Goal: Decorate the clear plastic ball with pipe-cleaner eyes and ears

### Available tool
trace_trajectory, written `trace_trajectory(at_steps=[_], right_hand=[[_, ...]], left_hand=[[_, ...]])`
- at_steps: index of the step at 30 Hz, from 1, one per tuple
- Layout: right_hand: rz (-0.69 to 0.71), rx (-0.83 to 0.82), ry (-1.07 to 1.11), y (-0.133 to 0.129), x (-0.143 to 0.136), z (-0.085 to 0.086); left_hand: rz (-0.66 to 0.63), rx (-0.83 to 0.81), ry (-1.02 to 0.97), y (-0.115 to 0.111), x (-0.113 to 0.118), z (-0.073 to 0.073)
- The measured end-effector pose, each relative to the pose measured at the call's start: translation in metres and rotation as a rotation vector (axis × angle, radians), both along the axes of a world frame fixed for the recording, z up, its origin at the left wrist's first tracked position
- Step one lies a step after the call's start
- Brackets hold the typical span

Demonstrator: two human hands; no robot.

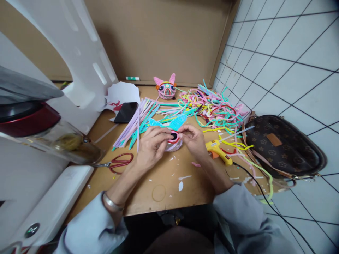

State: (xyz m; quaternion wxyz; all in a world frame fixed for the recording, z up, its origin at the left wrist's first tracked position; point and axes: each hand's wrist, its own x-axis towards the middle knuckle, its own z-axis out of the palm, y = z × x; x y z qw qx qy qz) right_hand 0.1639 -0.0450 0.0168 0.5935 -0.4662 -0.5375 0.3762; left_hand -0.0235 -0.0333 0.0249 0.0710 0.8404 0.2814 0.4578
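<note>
Between my hands is a small craft figure (174, 145) with a clear rounded body, red and pink pipe cleaner on it, a dark spot and fuzzy blue ears (178, 122). My left hand (153, 146) is closed on its left side, fingers bent over the top edge. On the other side, my right hand (194, 141) pinches the right edge of the figure, thumb and forefinger close together. The fingertips partly cover the figure. A yellow glue gun (219, 151) lies just right of my right hand. Red-handled scissors (121, 163) rest left of my left wrist.
A finished-looking figure with pink ears (166, 90) stands at the back. Pipe cleaners lie in a straight bundle (140, 121) and a tangled heap (214, 107). Around them are a phone (126, 112), a marker (132, 78), a brown bag (284, 144) and a glass jug (71, 141).
</note>
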Motion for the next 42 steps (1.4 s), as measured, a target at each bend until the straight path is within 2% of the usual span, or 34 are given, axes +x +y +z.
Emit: trace_trajectory(at_steps=[9, 18, 25, 33, 42], right_hand=[[-0.028, 0.044, -0.099, 0.0001, 0.002, -0.0029], [-0.008, 0.155, -0.169, -0.0007, 0.0052, 0.0019], [-0.037, 0.134, -0.151, 0.0006, 0.0047, -0.0015], [-0.054, 0.161, -0.262, -0.0016, 0.0046, 0.0034], [0.013, 0.172, -0.255, -0.0027, 0.0047, 0.0005]], left_hand=[[-0.01, 0.013, -0.024, -0.0006, 0.0008, 0.0012], [-0.034, 0.06, -0.058, 0.0002, 0.0013, -0.0009], [-0.038, 0.04, -0.057, 0.0018, 0.0018, -0.0051], [-0.02, 0.024, -0.039, 0.0011, 0.0008, -0.0028], [-0.027, 0.021, -0.042, -0.0006, -0.0001, -0.0006]])
